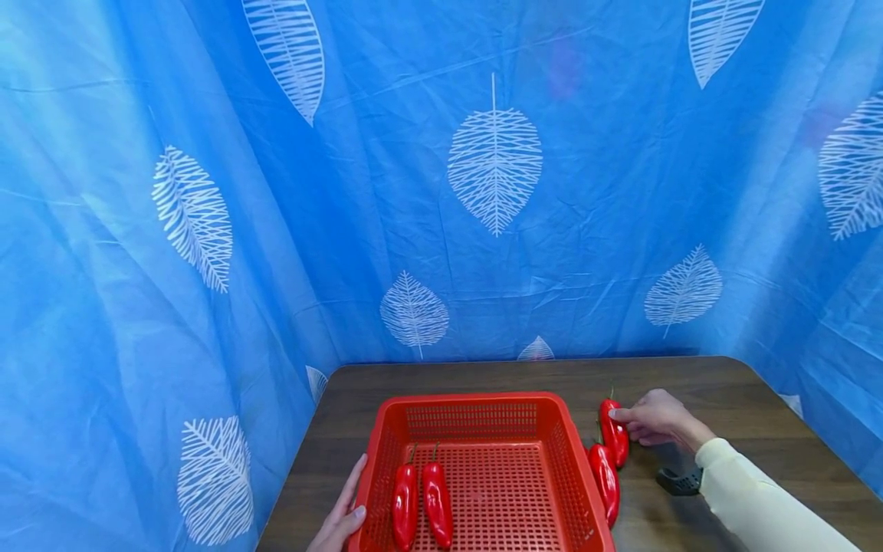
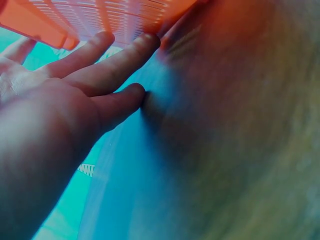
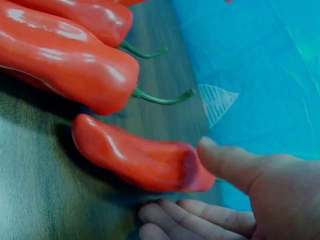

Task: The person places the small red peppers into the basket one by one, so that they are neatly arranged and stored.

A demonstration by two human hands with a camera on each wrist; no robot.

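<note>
Two glossy red peppers [image 1: 405,506] with green stems lie side by side at the left of a red plastic basket [image 1: 476,396]. My left hand [image 1: 339,517] rests against the basket's left side, its fingers extended along the outer wall in the left wrist view. Right of the basket, more red peppers [image 1: 605,483] lie on the table; the right wrist view shows two large ones [image 3: 70,55] close together and a smaller one [image 3: 140,155]. My right hand [image 1: 658,418] is at the smaller pepper's stem end, thumb on one side, fingers stretched along the other.
The brown wood-grain table [image 1: 690,376] carries the basket near its front. Blue curtains [image 1: 586,192] with white leaf prints hang behind it and along both sides. A black device [image 1: 679,481] sits at the right wrist, below the pale sleeve [image 1: 759,498].
</note>
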